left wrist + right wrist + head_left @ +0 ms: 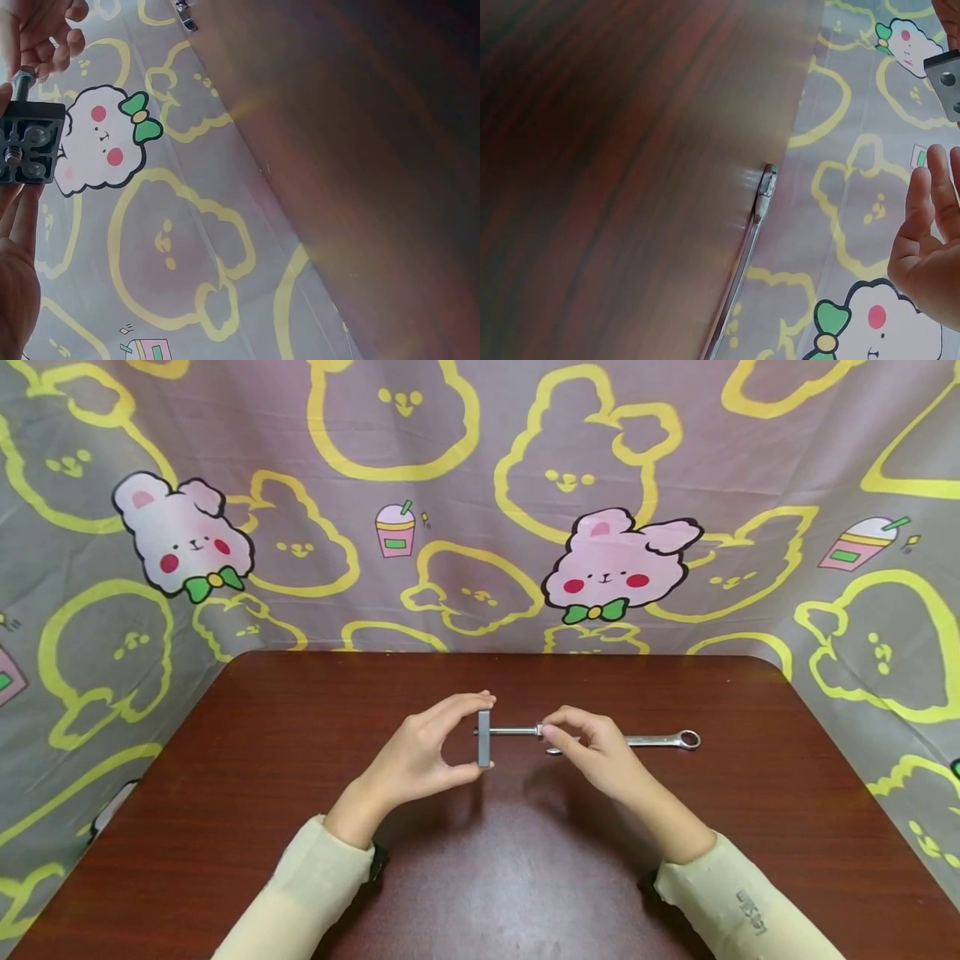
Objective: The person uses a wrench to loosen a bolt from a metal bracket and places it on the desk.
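My left hand [420, 747] holds a grey rectangular block [483, 739] upright, thumb at its lower edge and fingers at its upper edge. In the left wrist view the block [34, 142] shows several round holes, and a threaded bolt tip [13, 154] pokes out of one of them. The long silver bolt [516, 731] runs sideways from the block to my right hand [600, 752], whose thumb and index finger pinch its head end. The right wrist view shows the other fingers of that hand [934, 247] spread out, with the bolt out of sight.
A silver combination wrench [660, 741] lies on the dark red wooden table [337, 693] behind my right hand, its ring end to the right and its middle hidden. A cartoon-printed curtain [480, 510] hangs around the table's back and sides.
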Demonstrator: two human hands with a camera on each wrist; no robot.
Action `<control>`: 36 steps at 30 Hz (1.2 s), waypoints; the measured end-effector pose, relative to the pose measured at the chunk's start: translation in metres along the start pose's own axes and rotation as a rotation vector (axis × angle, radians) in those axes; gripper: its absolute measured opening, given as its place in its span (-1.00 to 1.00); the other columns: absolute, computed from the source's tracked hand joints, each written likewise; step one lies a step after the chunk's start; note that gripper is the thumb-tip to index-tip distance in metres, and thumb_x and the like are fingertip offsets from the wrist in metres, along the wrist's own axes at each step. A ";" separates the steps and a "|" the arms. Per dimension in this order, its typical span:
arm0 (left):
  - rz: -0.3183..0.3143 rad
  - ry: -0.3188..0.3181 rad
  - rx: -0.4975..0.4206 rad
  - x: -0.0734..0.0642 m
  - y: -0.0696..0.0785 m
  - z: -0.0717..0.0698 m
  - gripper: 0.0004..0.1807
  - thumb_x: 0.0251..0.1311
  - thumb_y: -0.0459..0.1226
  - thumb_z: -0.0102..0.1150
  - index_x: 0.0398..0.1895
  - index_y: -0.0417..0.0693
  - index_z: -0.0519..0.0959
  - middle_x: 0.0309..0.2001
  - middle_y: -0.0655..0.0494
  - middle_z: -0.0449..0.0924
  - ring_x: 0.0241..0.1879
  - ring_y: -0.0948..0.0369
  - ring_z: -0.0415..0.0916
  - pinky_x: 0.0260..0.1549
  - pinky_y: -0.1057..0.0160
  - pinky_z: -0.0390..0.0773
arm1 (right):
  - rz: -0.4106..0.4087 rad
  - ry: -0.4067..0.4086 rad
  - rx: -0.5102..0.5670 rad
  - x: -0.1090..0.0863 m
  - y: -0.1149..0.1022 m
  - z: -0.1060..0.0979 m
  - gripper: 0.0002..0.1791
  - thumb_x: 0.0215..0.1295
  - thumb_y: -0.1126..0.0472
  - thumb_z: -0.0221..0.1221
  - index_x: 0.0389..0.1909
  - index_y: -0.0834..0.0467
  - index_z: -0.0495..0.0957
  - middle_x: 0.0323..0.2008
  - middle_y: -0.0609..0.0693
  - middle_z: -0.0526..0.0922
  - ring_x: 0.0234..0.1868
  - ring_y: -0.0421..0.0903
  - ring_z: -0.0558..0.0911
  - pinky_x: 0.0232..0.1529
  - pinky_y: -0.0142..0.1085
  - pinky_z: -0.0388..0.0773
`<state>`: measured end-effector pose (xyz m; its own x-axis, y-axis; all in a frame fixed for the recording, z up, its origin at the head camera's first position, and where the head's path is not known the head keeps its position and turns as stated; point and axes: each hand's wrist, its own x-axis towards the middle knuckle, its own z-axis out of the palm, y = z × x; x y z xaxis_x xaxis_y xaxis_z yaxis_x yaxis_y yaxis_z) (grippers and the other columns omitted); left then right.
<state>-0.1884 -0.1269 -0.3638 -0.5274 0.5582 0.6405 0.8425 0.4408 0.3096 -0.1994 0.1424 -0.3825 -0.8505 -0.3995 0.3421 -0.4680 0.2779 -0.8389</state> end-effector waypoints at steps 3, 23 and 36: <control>0.002 -0.004 0.005 -0.001 0.000 0.000 -0.22 -0.16 -0.33 0.52 0.24 -0.17 0.44 0.23 -0.04 0.55 0.22 0.11 0.55 0.13 0.14 0.61 | 0.010 0.002 -0.007 0.001 -0.001 0.001 -0.88 0.38 0.32 0.16 -0.19 0.22 0.66 -0.33 0.09 0.69 -0.36 -0.33 0.64 -0.44 -0.35 0.59; 0.009 -0.005 0.007 0.000 -0.002 0.002 -0.23 -0.17 -0.30 0.54 0.22 -0.18 0.45 0.22 -0.05 0.56 0.20 0.10 0.57 0.14 0.17 0.60 | -0.035 0.028 0.072 0.000 -0.006 0.004 -0.76 0.15 0.49 0.29 -0.18 0.23 0.54 -0.22 0.02 0.64 -0.17 -0.32 0.62 -0.47 -0.41 0.52; 0.012 0.014 -0.007 0.000 -0.001 0.000 -0.23 -0.16 -0.31 0.52 0.23 -0.16 0.45 0.22 -0.04 0.56 0.23 0.11 0.54 0.17 0.17 0.58 | 0.007 0.016 0.117 0.002 -0.011 0.006 -0.84 0.33 0.37 0.19 -0.09 0.23 0.54 -0.17 -0.01 0.61 -0.19 -0.24 0.66 -0.24 -0.35 0.67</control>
<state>-0.1892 -0.1272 -0.3644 -0.5155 0.5534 0.6542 0.8496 0.4292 0.3065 -0.1943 0.1335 -0.3746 -0.8578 -0.3839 0.3416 -0.4314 0.1769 -0.8846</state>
